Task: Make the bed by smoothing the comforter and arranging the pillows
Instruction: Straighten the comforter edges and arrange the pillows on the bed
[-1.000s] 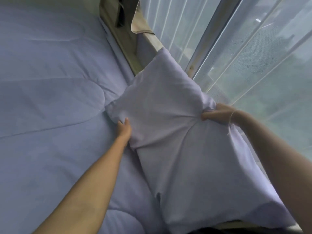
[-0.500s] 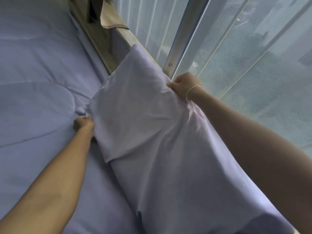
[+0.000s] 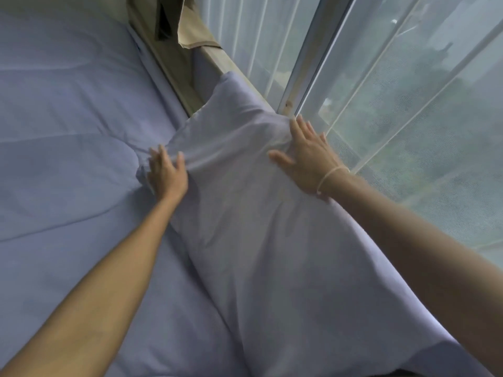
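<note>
Flat, right hand [image 3: 307, 159] presses pillow [image 3: 245, 213].

Both hands press on a pale purple pillow [image 3: 245, 202]. The left hand [image 3: 167, 174] bunches its edge, fingers curled in the cloth. The right hand [image 3: 307, 156] lies flat and spread. Left of the left hand is the comforter [image 3: 68, 137]. Right of the right hand is a window [image 3: 408, 104], maybe with a screen.

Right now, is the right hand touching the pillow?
Touching. The head view shows the right hand lying flat, fingers spread, on the pillow, with the fabric wrinkling under the palm.
</note>
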